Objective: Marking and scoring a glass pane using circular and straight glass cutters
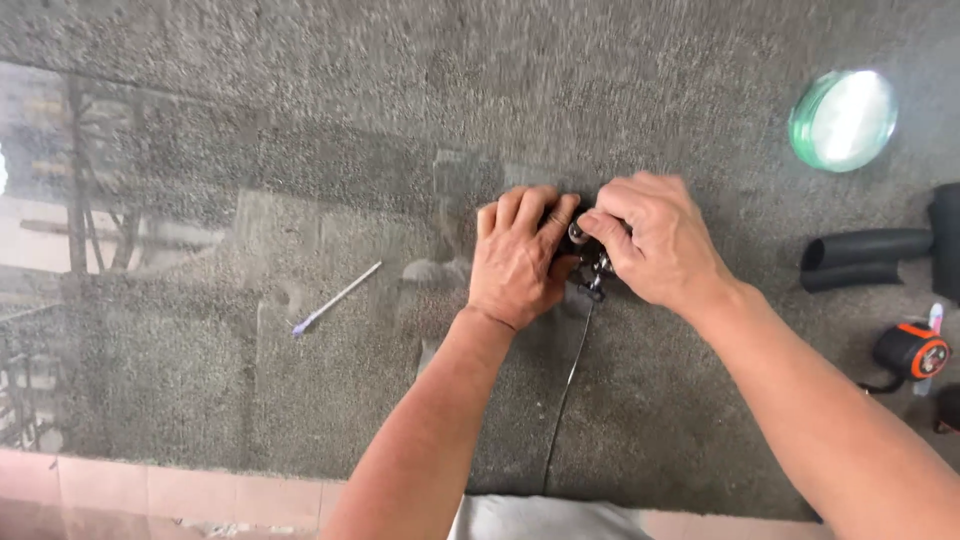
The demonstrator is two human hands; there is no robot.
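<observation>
A small dark metal tool (590,262) stands on a glass sheet (200,330) that lies flat on grey carpet. My left hand (518,258) closes round the tool from the left. From the right, my right hand (655,242) pinches its top with the fingertips. Most of the tool is hidden under the fingers. A thin line (565,390) runs across the glass from the tool down to the near edge.
A white pen with a blue tip (335,298) rests on the glass to the left. On the carpet at the right are a round green-rimmed glass disc (843,118), a black tube (862,260) and an orange-and-black tape measure (912,350). A tiled edge (150,495) borders the near side.
</observation>
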